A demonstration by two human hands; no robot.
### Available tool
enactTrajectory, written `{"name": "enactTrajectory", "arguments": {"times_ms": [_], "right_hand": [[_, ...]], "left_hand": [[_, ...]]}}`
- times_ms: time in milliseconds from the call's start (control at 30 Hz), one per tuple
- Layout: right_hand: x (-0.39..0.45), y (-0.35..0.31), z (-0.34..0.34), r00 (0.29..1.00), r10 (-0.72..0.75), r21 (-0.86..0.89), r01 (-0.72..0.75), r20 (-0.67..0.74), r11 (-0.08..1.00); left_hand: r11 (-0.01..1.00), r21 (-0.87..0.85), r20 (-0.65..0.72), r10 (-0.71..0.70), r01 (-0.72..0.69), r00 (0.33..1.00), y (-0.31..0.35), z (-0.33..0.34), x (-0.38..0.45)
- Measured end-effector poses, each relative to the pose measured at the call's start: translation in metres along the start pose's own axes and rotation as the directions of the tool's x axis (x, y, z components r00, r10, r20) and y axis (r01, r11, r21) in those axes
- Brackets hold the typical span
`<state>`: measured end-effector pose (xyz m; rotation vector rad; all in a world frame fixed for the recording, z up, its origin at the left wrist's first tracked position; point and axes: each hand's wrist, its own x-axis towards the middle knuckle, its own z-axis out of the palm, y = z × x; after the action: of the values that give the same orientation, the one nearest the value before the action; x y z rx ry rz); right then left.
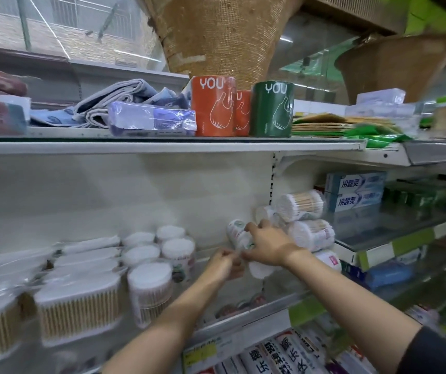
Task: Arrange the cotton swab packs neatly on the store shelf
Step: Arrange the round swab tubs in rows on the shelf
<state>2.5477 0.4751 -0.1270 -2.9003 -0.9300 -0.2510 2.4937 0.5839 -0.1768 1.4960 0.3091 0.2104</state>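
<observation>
Against the shelf's back wall, the right hand (267, 245) curls around a cylindrical cotton swab pack (236, 233) beside the stacked swab packs (309, 221). The left hand (223, 263) pinches something small I cannot make out. Bumping that loose stack would probably roll packs off the shelf (265, 309).

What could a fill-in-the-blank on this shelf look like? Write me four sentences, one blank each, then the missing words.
1. The right hand grips a round cotton swab pack on the ____ shelf.
2. The green YOU roll stands to the ____ of the orange YOU roll.
3. The letters on both rolls read ____.
4. The stacked swab packs lie to the ____ of the toothpaste boxes.

Missing words: middle; right; YOU; left
</observation>
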Motion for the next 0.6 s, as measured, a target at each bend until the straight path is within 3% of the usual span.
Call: {"name": "enactTrajectory", "arguments": {"times_ms": [300,467,600], "right_hand": [[0.003,-0.007,0.0,0.992,0.06,0.157,-0.077,0.112,0.985],[0.003,-0.006,-0.007,0.996,0.09,0.371,-0.09,0.016,0.924],[0.004,-0.006,-0.01,0.984,0.137,0.523,-0.058,-0.114,0.851]], "left_hand": [[0.994,-0.11,0.011,-0.029,0.03,1.0,0.0,-0.005,0.001],[0.992,-0.125,0.029,-0.013,0.017,0.999,0.004,-0.007,-0.002],[0.958,-0.282,0.097,-0.028,0.055,0.995,0.007,-0.008,-0.011]]}}
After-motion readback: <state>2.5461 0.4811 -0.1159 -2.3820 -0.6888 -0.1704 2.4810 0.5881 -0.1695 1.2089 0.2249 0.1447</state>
